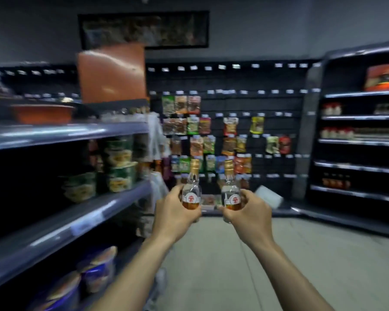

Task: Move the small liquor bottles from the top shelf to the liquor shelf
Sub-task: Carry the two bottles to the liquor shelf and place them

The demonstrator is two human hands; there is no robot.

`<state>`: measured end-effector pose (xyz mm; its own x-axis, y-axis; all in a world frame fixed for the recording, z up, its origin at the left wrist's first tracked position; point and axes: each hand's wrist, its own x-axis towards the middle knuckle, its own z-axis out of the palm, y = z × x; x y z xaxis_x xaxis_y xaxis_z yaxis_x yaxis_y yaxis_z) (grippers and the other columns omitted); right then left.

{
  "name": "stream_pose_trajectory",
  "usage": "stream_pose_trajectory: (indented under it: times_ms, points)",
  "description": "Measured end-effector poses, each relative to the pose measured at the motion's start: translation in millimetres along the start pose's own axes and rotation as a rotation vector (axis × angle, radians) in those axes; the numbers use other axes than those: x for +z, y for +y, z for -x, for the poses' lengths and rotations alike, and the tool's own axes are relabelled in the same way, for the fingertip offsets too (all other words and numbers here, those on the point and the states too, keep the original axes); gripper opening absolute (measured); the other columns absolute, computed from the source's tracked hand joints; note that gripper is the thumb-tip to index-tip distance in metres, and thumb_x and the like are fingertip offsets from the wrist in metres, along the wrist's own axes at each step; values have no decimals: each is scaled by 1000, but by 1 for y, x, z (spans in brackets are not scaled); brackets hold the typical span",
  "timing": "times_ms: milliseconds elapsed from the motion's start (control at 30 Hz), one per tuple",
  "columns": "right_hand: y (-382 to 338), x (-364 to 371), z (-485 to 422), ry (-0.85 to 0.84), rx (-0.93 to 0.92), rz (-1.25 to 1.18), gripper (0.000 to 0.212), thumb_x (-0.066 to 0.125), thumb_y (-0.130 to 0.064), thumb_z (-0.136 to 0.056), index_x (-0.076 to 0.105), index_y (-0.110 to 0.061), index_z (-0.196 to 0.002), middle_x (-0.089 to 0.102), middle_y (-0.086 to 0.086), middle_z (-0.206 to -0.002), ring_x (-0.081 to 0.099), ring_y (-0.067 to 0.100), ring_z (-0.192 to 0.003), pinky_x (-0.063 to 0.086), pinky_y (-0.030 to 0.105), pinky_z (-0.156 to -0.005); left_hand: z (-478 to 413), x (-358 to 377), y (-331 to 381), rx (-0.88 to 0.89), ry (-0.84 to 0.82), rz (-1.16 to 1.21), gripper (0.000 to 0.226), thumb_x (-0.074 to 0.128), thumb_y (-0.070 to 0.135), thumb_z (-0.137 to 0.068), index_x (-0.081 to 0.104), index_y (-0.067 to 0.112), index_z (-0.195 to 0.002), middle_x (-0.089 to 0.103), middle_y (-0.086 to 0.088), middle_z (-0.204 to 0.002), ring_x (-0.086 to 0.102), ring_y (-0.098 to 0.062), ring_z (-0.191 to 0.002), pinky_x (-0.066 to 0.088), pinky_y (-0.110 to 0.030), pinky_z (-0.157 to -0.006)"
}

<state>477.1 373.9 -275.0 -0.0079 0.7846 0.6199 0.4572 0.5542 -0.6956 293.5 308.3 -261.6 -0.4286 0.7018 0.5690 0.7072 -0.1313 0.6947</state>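
The left hand (175, 212) is wrapped around the lower body of one small liquor bottle (191, 189), and the right hand (248, 215) is closed the same way on a second bottle (231, 191). Both bottles stand upright, gold caps up, side by side but apart, held out ahead on extended forearms over the aisle floor (301, 254). The likely liquor shelf (355, 191), carrying dark bottles, lies ahead to the right, nearer the right hand.
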Motion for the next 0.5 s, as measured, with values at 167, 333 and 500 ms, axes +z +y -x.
stream_pose_trajectory:
  times_ms: [167,333,500]
  points:
    - [129,-47,-20,-7,134,118,36,91,-37,-62,68,-31,-88,71,-14,-74,67,4,-69,52,24,-63,20,165,2,-139,-207,120,55,87,34,-54,63,38,-104,68,22,-72,62,13,-65,43,-5,-48]
    - [239,-84,-28,-22,262,177,34,92,-31,-68,62,-34,-85,69,-15,-72,67,2,-64,59,24,-61,38,287,1,-233,-347,216,53,91,26,-64,60,38,-105,67,18,-79,64,10,-69,47,-7,-47]
    - [339,-96,-28,-1,410,202,32,91,-29,-69,65,-34,-85,68,-17,-72,67,0,-64,55,14,-55,39,384,-3,-209,-484,204,58,91,31,-69,53,41,-111,64,20,-92,65,-2,-78,47,-5,-53]
